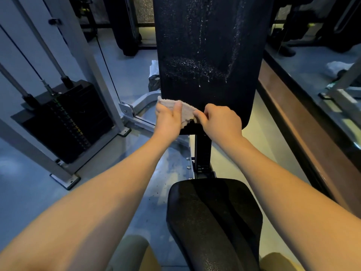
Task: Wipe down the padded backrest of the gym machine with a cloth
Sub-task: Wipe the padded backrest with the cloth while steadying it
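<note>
The black padded backrest stands upright ahead of me, speckled with white droplets and streaks over its upper and middle part. A small beige cloth is stretched in front of the backrest's lower left corner. My left hand grips the cloth's left end, thumb on top. My right hand pinches its right end between thumb and curled fingers. Whether the cloth touches the pad cannot be told.
The black seat pad lies below my arms, joined to the backrest by a black post. A weight stack in a grey frame stands at left. A brown ledge runs along the right. A white and black bag sits behind the backrest.
</note>
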Demonstrator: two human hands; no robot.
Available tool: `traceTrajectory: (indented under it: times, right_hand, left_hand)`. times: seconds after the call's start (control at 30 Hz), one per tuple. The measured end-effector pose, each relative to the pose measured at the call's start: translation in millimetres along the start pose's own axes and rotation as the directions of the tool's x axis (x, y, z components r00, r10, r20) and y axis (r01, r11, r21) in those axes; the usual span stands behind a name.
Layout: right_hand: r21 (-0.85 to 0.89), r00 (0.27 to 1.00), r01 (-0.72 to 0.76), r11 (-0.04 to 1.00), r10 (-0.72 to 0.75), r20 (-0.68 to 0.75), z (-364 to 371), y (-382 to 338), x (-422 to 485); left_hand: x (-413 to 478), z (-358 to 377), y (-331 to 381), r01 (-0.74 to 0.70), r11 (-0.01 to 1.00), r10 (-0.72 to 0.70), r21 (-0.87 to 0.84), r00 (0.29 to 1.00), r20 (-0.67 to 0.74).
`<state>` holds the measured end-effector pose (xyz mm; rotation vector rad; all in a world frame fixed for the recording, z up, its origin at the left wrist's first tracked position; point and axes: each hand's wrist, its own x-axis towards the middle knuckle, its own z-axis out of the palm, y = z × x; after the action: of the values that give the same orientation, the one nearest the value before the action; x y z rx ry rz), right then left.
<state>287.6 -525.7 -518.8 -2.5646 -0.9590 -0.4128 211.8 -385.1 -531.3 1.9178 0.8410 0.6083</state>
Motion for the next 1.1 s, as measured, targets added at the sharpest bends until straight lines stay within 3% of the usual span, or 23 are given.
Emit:
traceTrajectory:
  times: [0.17, 0.3, 0.6, 0.7, 0.8, 1.0, 1.1]
  right_hand:
    - [-0.048, 0.999, -0.014, 0.999, 0.016, 0.044, 10.3, -5.1, 3.1]
    - [-0.153, 0.998, 0.067, 0.986, -0.063, 0.026, 14.0, -10.2, -0.8]
    - [-0.124, 0.988, 0.125, 0.984, -0.112, 0.107, 7.8, -40.8, -5.5]
    - [-0.101, 0.991, 0.094, 0.99, -0.084, 0.101, -1.7, -37.0, 3.1]
    - [-0.106, 0.989, 0.034, 0.994, -0.019, 0.143, -0.1, -26.5, 7.6]
    - [-0.049, 0.994, 0.008, 0.999, -0.003, 0.107, 17.7, -15.2, 7.6]
    - [-0.054, 0.996, 0.007, 0.999, -0.002, 0.088, 19.3, -14.0, 9.4]
  left_hand:
    - [1.0, 10.8, -10.2, -0.084, 0.992, 0.097, 0.099, 0.986, -0.138]
    - [-3.8, 13.1, -22.7, -0.099, 0.984, 0.134, 0.151, 0.962, -0.238]
    - [0.7, -38.8, -10.5, -0.153, 0.923, 0.176, 0.352, 0.984, -0.033]
    - [14.7, -50.3, 23.2, -0.191, 0.943, 0.219, 0.273, 0.973, -0.076]
    - [33.1, -47.4, 45.5, -0.214, 0.967, 0.221, 0.14, 0.975, -0.033]
    - [19.0, -25.2, 0.9, -0.118, 0.983, 0.128, 0.137, 0.99, -0.065]
    - [-8.6, -16.6, -39.0, -0.059, 0.976, 0.053, 0.21, 0.998, 0.033]
